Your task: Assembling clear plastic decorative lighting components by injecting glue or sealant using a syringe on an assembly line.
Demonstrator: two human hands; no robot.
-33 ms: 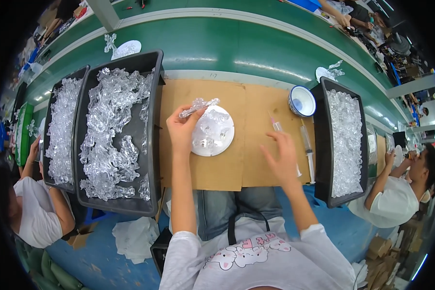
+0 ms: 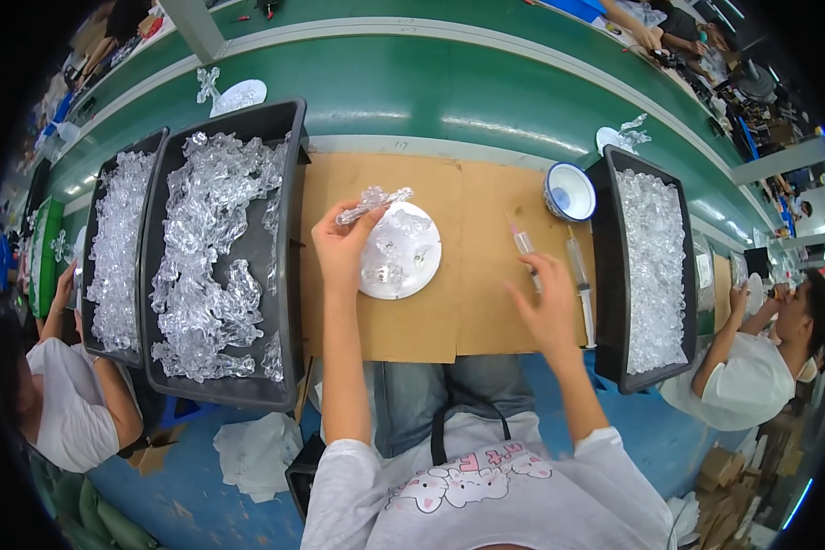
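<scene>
My left hand [image 2: 337, 246] pinches a clear, knobbly plastic piece [image 2: 398, 196] between thumb and fingers, above the far-left edge of a round white plate [image 2: 433, 261]. More clear pieces lie on that plate. My right hand [image 2: 552, 298] reaches over a syringe [image 2: 522, 242] with a pink needle hub, fingertips at its barrel and thumb apart. Whether the fingers touch the barrel I cannot tell; the syringe's lower part is hidden under the hand. A second syringe [image 2: 581, 280] lies just to the right. Both rest on brown cardboard [image 2: 412, 335].
A blue-rimmed white bowl [image 2: 570, 192] stands at the cardboard's far right. Black bins [image 2: 295, 238] of clear pieces flank the cardboard on the left, another bin [image 2: 617, 275] on the right. Co-workers sit at both sides, one in a white shirt [image 2: 733, 385] at right.
My right hand has shifted slightly to the right, its fingertips now over the pink-hubbed syringe's barrel. My left hand keeps its hold on the clear plastic piece.
</scene>
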